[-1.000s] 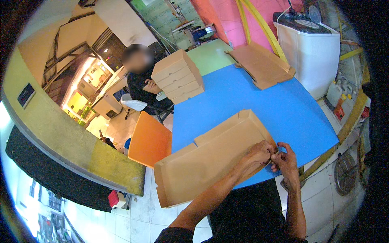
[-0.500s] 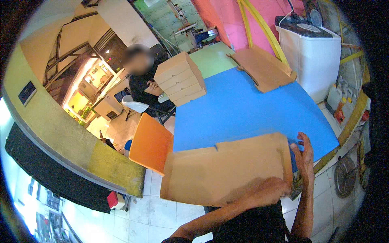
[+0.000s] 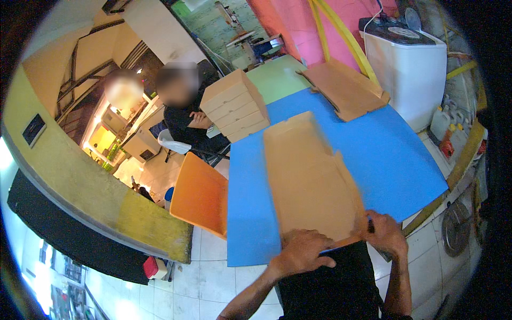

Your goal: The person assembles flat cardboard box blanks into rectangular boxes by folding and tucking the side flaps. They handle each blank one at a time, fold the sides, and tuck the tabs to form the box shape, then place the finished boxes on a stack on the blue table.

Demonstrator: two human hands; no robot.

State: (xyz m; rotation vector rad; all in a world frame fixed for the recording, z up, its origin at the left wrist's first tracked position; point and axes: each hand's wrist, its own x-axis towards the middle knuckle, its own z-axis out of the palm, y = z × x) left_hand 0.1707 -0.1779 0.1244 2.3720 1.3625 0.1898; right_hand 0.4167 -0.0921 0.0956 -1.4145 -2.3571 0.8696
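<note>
left hand (image 3: 304, 250), thumb wide, rests on the box (image 3: 313, 173); right hand (image 3: 386, 234) grips its near corner, likely steadying it.

I see plain dark black clothing (image 3: 326, 282) over the body; can't tell where top ends. Left hand (image 3: 304, 250) and right hand (image 3: 386, 234) bare, forearms (image 3: 397, 285) bare too. Sleeve hems I can't make out.

Warm light fills the back room (image 3: 102, 136); white glare burns low on the left. The nearest cardboard (image 3: 314, 184) looks smeared, and straight edges bow toward the dark rim.
</note>
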